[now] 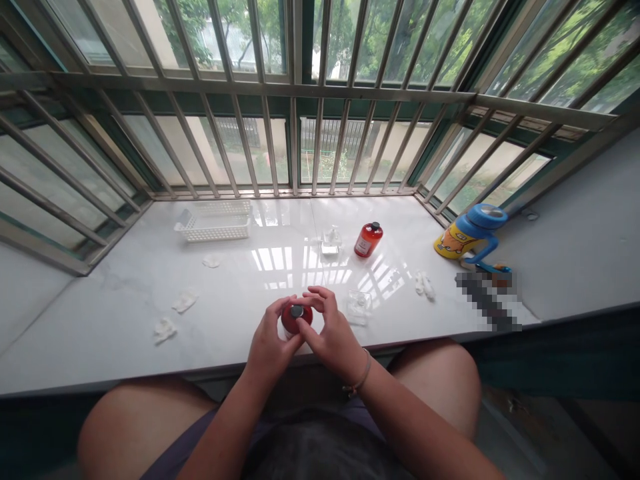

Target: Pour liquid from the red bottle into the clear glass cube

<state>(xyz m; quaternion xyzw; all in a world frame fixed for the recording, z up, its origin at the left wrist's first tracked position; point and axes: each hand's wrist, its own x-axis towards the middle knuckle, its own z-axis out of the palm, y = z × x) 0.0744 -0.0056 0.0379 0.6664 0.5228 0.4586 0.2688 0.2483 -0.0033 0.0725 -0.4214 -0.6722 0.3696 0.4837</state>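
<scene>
A dark red bottle with a black cap (297,312) stands upright near the front edge of the white marble sill. My left hand (271,337) is curled around its left side, fingers and thumb against it. From the right, my right hand (333,327) touches the same bottle, with its thumb beside the cap and its fingers arched over the far side. The bottle's lower part is partly hidden by both hands. Beyond them stands a second red bottle (369,240) with a black cap, and a clear glass bottle (331,241) is to its left.
A white perforated basket (215,233) sits at the back left. Crumpled white tissues (165,330) lie at the left, others (425,285) at the right. A clear flat item (359,307) is beside my right hand. A blue-and-yellow flask (470,231) stands far right. Metal bars line the back.
</scene>
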